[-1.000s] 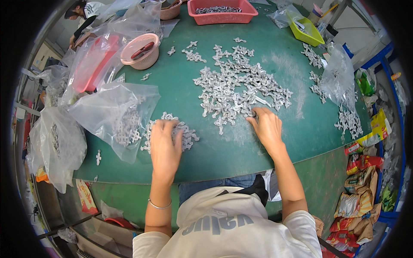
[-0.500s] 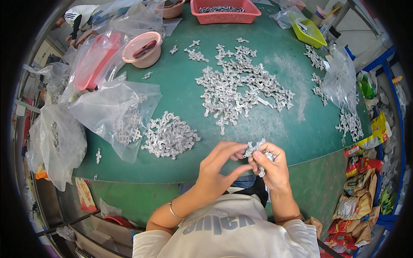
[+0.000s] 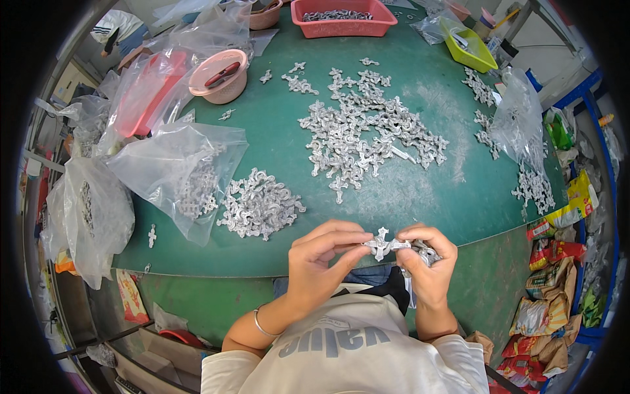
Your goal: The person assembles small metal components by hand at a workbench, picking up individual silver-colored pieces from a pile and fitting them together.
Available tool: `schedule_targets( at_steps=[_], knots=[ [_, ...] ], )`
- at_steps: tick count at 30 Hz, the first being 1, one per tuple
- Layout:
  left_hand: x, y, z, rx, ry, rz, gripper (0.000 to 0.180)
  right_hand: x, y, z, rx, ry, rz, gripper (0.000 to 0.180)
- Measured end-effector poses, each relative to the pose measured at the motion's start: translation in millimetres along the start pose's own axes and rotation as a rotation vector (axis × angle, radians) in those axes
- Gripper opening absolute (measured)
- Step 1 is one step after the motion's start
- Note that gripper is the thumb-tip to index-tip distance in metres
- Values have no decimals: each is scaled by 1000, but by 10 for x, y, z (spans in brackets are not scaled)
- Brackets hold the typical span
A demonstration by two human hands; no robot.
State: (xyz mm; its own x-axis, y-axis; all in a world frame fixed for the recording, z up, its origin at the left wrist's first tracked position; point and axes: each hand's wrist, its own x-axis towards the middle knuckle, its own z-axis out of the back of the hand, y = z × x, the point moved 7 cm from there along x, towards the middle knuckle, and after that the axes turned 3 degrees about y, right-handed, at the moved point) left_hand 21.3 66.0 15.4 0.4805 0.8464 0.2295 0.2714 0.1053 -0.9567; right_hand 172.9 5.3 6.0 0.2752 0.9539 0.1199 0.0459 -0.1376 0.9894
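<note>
Between my two hands, over the table's near edge, is a small silvery cross-shaped metal casting [image 3: 380, 244]. The fingertips of my left hand [image 3: 323, 257] pinch its left end. My right hand [image 3: 430, 261] grips its other end with thumb and forefinger, and more grey castings [image 3: 427, 255] are tucked in the curled fingers. Ahead of my hands lies a wide, loose spread of the same castings [image 3: 354, 141]. A denser heap of grey castings [image 3: 259, 205] sits to the left of my hands.
On the green table [image 3: 275, 151], a clear plastic bag [image 3: 177, 164] of castings lies left. A pink bowl [image 3: 220, 92] holds a red-handled tool. Farther off are a red basin [image 3: 344, 26] and a yellow-green basket [image 3: 474, 51]. Another bag [image 3: 522, 118] lies right. A person [image 3: 121, 29] is at far left.
My hands have drawn slightly nearer to me and tilted. The casting, earlier bunched near my right fingers, is now stretched between both hands. The person at far left has shifted.
</note>
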Motion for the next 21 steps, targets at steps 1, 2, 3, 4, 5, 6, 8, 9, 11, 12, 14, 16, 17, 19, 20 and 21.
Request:
schedule_targets(
  at_steps=[1, 2, 3, 4, 5, 6, 8, 9, 11, 12, 14, 16, 17, 19, 20, 21],
  knots=[
    [0, -8, 1, -8, -1, 1, 19, -4, 35, -7, -56, 9, 30, 19],
    [-1, -12, 4, -9, -1, 2, 19, -12, 41, -9, -57, 9, 30, 19],
    [-1, 0, 5, -31, 3, 22, 18, -20, 49, -9, -54, 4, 34, 20],
    [-2, 11, 6, -54, 6, 42, 18, -25, 57, -8, -52, -1, 38, 21],
    [-5, 3, 7, -54, 4, 42, 18, -27, 67, -13, -52, 1, 38, 21],
    [-7, -3, 5, -64, 7, 44, 18, -29, 71, -16, -37, -1, 29, 20],
    [-9, -11, 6, -76, 9, 46, 18, -35, 73, -19, -23, -2, 20, 20],
    [-9, -12, 6, -84, 10, 46, 18, -42, 70, -17, -18, -1, 15, 19],
    [-13, -12, 10, -92, 10, 45, 18, -46, 72, -20, -13, 0, 10, 19],
    [-16, -6, 9, -103, 17, 54, 18, -47, 109, -29, -30, 7, 50, 19],
    [-24, -3, 9, -115, 24, 63, 19, -48, 157, -43, -48, 14, 89, 20],
    [-33, 17, 0, -167, 36, 104, 19, -48, 228, -66, -83, 31, 156, 20],
    [-36, 13, 1, -167, 35, 105, 19, -52, 233, -67, -83, 31, 155, 20],
    [-45, 32, -16, -240, 57, 139, 19, -63, 223, -62, -56, 30, 134, 21],
    [-45, 33, -15, -241, 58, 139, 19, -66, 221, -63, -56, 30, 134, 21],
    [-46, 39, -17, -252, 62, 147, 19, -68, 217, -60, -52, 25, 133, 21]
  ],
)
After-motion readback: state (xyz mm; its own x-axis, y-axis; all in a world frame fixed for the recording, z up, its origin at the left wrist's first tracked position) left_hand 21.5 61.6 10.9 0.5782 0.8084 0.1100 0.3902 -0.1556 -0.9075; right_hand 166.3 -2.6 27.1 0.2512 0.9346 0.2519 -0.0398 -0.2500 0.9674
